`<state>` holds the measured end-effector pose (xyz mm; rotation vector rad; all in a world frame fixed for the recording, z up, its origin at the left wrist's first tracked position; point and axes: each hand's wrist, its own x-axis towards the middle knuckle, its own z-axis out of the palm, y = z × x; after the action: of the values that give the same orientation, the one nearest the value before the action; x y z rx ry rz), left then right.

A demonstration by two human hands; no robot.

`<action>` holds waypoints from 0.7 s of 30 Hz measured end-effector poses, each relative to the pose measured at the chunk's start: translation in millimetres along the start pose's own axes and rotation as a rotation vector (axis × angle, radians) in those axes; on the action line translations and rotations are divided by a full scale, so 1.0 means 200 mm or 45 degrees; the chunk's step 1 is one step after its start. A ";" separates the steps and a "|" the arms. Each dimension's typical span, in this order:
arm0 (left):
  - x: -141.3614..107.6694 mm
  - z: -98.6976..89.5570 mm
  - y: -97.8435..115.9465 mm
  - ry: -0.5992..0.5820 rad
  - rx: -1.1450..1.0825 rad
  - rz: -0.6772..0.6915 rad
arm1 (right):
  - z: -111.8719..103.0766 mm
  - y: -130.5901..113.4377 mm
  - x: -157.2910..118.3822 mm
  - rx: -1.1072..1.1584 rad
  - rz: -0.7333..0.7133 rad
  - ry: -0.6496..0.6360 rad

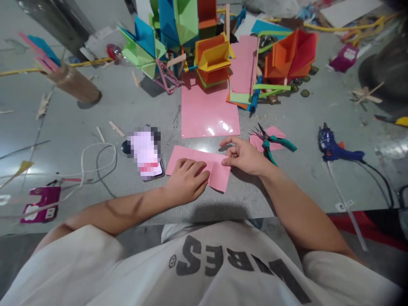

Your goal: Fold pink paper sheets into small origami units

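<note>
Plainly, one narrow pink strip (219, 176) lies at the centre of the work, creased near its right end. Two hands are on it. The left hand (187, 180) rests over its middle with bent fingers; I cannot tell whether they pinch the crease. The right hand (244, 156) sets its thumb at the upper right corner, fingers curled above; whether it grasps the paper firmly, I cannot tell.

Taking the strip as the dial's centre, one large pink sheet (208, 112) lies at twelve, one phone (145, 151), blurred by pixels, at nine, one pair of pliers (269, 140) on pink scraps between two and three, and one glue gun (331, 144) at three. Two purple objects show: one case (52, 202) between eight and nine, another (344, 58) at two. One brown holder (78, 85) with coloured strips stands at ten. At least four folded paper shapes (213, 57) crowd from eleven to two; they overlap too much for an exact count.

The tabletop (153, 106) is grey and scuffed, strewn with wood bits, a pale cable (83, 157) looping at nine and a yellow cord beyond. Its near edge runs across six, with dark floor showing below.
</note>
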<state>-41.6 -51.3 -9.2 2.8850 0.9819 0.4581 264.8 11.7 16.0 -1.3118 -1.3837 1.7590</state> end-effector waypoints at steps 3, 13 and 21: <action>0.00 0.00 0.00 0.005 0.029 0.010 | 0.01 -0.02 0.00 -0.016 0.023 -0.003; -0.02 0.01 0.01 -0.090 0.102 -0.010 | 0.02 -0.03 0.02 -0.097 0.057 -0.049; 0.00 0.01 -0.03 -0.080 0.064 -0.101 | 0.02 -0.03 -0.01 -0.545 -0.274 0.117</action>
<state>-44.0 -46.5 -12.8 2.8721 1.1083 0.3398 261.7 9.8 22.2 -1.3727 -1.8388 1.2885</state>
